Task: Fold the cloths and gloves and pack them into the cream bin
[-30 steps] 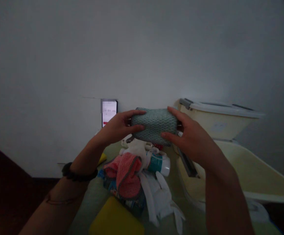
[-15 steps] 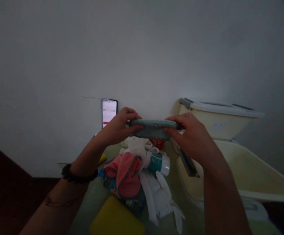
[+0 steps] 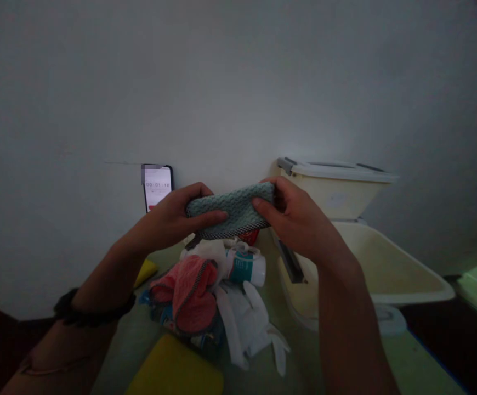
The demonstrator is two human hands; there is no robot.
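1. At mid-frame, the left hand point(image 3: 172, 216) and right hand point(image 3: 294, 214) each pinch one end of a folded green cloth point(image 3: 230, 209), lifted above the table point(image 3: 140, 340).
2. Both forearms reach up from the lower corners; a dark bracelet point(image 3: 92, 310) circles the left wrist.
3. At right, a cream bin point(image 3: 370, 269) stands open, with nothing visible inside; its lid point(image 3: 337, 184) leans against the wall.
4. Below the cloth lie a pink cloth point(image 3: 189, 293), a bottle point(image 3: 244, 266) and white gloves point(image 3: 249, 323).

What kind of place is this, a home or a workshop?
Most likely a dim room at home: a table against a bare wall, piled with cleaning things. The left hand and right hand hold a green cloth above a pink cloth, white gloves and a bottle, a lidded plastic bin beside them.
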